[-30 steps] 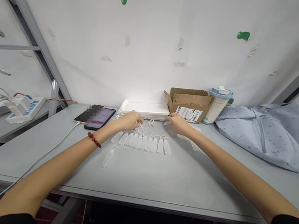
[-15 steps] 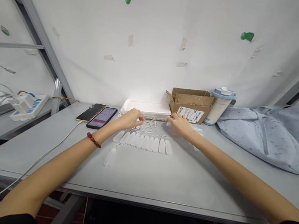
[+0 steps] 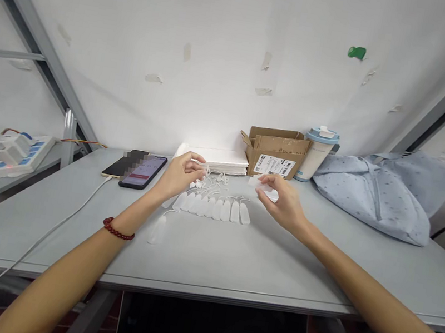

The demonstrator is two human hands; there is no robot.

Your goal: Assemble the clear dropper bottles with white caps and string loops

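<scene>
My left hand (image 3: 182, 177) is closed in a pinch over a small heap of white cords (image 3: 220, 179). White cord shows at its fingertips, but what they grip is too small to tell. My right hand (image 3: 282, 199) pinches a thin translucent white plastic piece (image 3: 254, 181) between thumb and fingers, raised a little off the table. Between the hands and nearer to me lies a row of several white rounded tags (image 3: 214, 208) with cords, slightly overlapping. One more white tag (image 3: 158, 229) lies apart, below the row's left end.
Behind my hands are a stack of white card (image 3: 223, 160), an open cardboard box (image 3: 277, 153) and a blue-lidded cup (image 3: 318, 153). A pale blue cloth bag (image 3: 374, 196) lies right. Two phones (image 3: 143, 172) (image 3: 119, 164) and a charging cable (image 3: 64, 221) lie left, with a power strip (image 3: 25, 158) beyond.
My right hand has come back from beside the box toward me, now with the translucent piece in its fingers. My left hand has turned slightly, still near the cords. The view has shifted slightly.
</scene>
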